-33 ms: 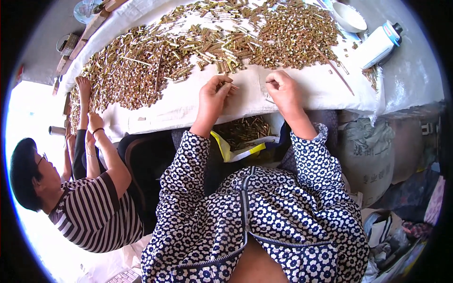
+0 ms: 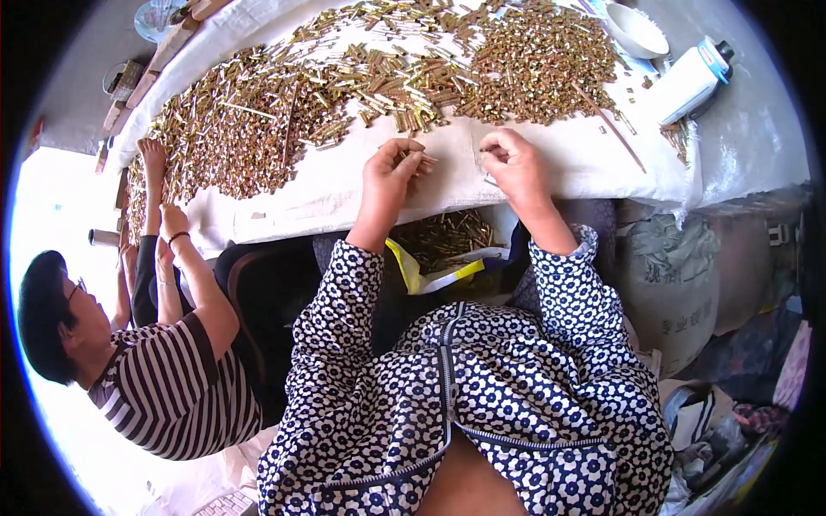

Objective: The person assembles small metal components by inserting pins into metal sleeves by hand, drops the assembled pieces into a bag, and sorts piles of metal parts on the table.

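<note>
Brass-coloured small metal tubes (image 2: 419,112) lay heaped as the right hand (image 2: 518,169) edged inward

Only a slight shift had just occurred: the right hand's fingertips had drifted a little toward the left hand (image 2: 389,179), which kept its place. Both stayed above the near edge of the white cloth-covered tabletop (image 2: 335,196), apart from each other. The left hand's thumb and fingers were closed around several slim, coppery pieces (image 2: 428,160), their ends poking out toward the right. The right hand's thumb and forefinger were pressed together; whether a tiny piece sat in that pinch could not be told, though a short silvery sliver (image 2: 490,180) showed just beneath.

The loose tubes beyond the hands looked unchanged, so the work in hand seemed to be confined to the fingertips. Below the tabletop edge, a yellow, white and dark plastic bag (image 2: 404,266) held more thin, dull-gold pieces (image 2: 443,244).
</note>
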The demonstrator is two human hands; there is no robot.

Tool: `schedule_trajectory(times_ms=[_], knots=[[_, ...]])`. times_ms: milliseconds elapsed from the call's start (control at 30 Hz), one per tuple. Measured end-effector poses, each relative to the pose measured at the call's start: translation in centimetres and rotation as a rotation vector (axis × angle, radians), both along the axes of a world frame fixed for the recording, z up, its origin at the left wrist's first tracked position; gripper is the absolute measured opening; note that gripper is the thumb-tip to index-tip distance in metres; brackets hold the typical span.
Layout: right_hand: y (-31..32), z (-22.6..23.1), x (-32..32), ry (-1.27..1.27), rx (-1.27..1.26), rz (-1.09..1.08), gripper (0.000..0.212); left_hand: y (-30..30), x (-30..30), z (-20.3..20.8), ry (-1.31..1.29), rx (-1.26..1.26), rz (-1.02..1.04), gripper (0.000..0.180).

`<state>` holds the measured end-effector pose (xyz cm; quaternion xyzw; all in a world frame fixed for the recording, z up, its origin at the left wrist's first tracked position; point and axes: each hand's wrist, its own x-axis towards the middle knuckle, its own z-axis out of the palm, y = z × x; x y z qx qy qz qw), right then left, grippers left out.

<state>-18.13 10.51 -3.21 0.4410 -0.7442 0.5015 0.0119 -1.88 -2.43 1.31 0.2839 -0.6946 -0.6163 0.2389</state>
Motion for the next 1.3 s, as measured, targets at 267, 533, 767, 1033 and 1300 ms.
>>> schedule_trajectory(times_ms=[267, 533, 767, 1033, 1300], knots=[[0.6, 2.2, 2.5, -0.543, -0.016, 0.302, 0.013, 1.5, 1.0, 0.0, 0.214, 0.348, -0.013, 0.008], [0.6, 2.1, 3.0, -0.789, -0.154, 0.387, 0.013, 2.2, 0.9, -0.6, 0.255, 0.467, -0.04, 0.009], [0.5, 1.5, 3.2, -0.796, -0.104, 0.415, 0.013, 2.7, 0.8, -0.5, 0.275, 0.492, -0.039, 0.008], [0.8, 1.8, 3.2, -0.938, -0.178, 0.479, 0.013, 2.9, 1.1, -0.9, 0.337, 0.468, -0.081, 0.008], [1.0, 2.1, 3.3, -1.06, -0.228, 0.562, 0.013, 3.2, 1.2, -0.7, 0.399, 0.431, -0.082, 0.008]])
